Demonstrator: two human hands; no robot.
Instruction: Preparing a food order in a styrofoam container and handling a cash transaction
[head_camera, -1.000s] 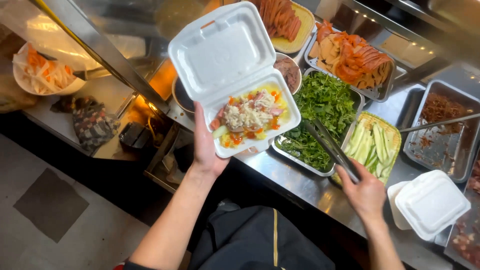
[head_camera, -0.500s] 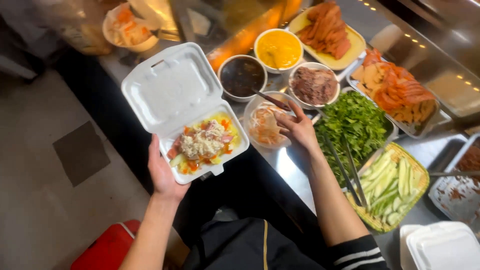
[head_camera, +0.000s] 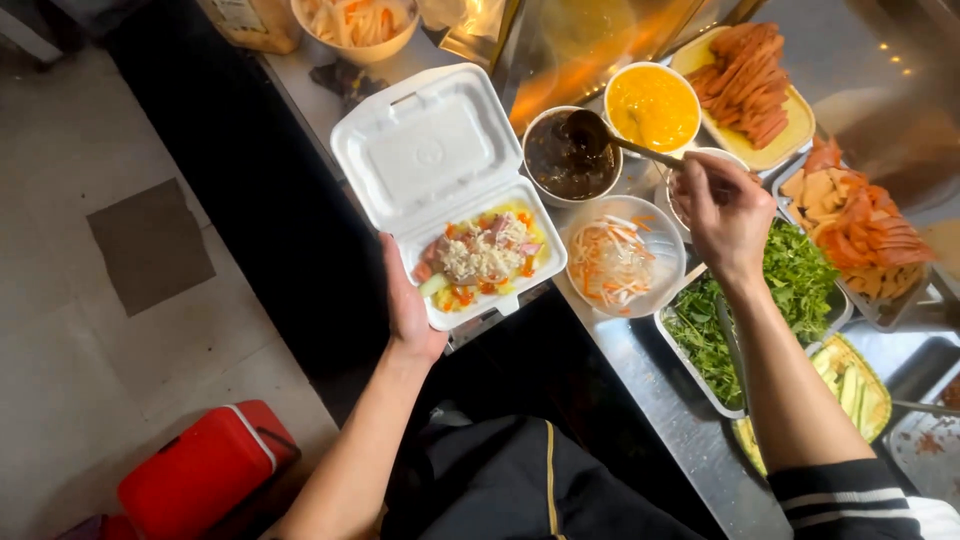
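My left hand (head_camera: 408, 305) holds an open white foam clamshell box (head_camera: 430, 150) from below; its lower half is filled with rice, shredded topping, ham and orange bits (head_camera: 480, 258). My right hand (head_camera: 725, 212) grips the handle of a dark ladle (head_camera: 592, 130), whose scoop hangs over a bowl of dark brown sauce (head_camera: 560, 170). A clear bowl of shredded carrot and white pickle (head_camera: 612, 260) sits between the box and my right hand.
On the steel counter (head_camera: 650, 390) stand a bowl of yellow sauce (head_camera: 652, 105), a tray of sliced sausage (head_camera: 750, 85), a tray of sliced meats (head_camera: 860, 225), a tray of green herbs (head_camera: 790, 280) and sliced cucumber (head_camera: 850, 390). A red box (head_camera: 205, 465) lies on the floor.
My right hand left the tongs by the herbs, reached to the sauce bowls and took up the ladle. The foam box stayed in my left hand, now closer to the sauces.
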